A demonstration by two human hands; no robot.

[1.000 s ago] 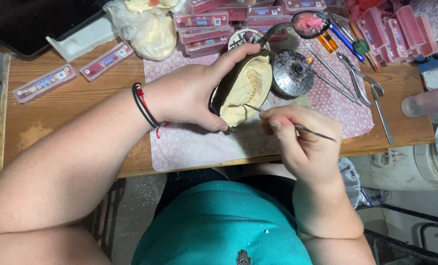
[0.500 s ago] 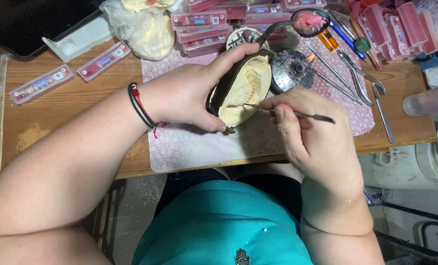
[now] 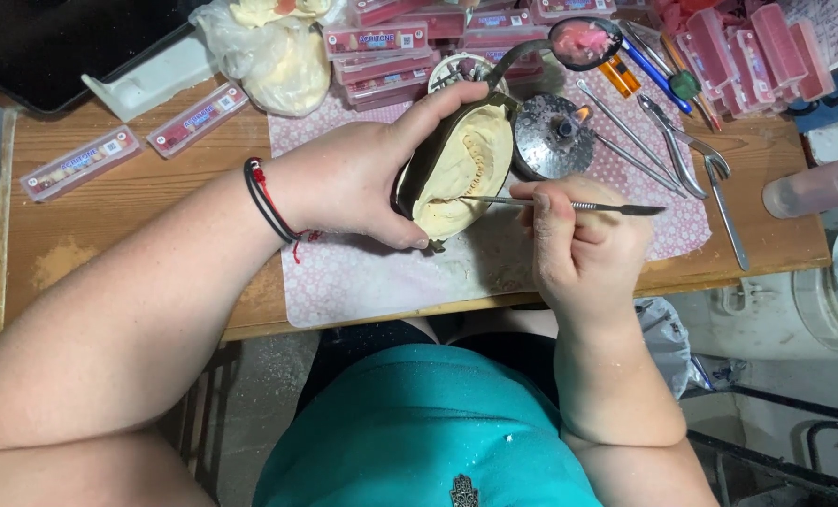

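My left hand (image 3: pixel 358 178) grips a dark metal flask holding a cream plaster dental cast (image 3: pixel 464 169), tilted up above the patterned mat (image 3: pixel 362 282). My right hand (image 3: pixel 583 244) pinches a thin metal carving tool (image 3: pixel 569 204) held level, its left tip touching the plaster inside the flask. A black and red cord bracelet sits on my left wrist.
A small lit burner (image 3: pixel 558 131) stands just right of the cast. Pliers and metal instruments (image 3: pixel 691 160) lie at the right. Flat boxes of artificial teeth (image 3: pixel 386 42) are stacked at the back, two more (image 3: pixel 81 160) lie left. A plastic bag (image 3: pixel 269 52) sits behind.
My right hand has swung the tool from pointing down-right to level, and its tip now rests in the plaster. The flask has stayed tilted in my left hand.
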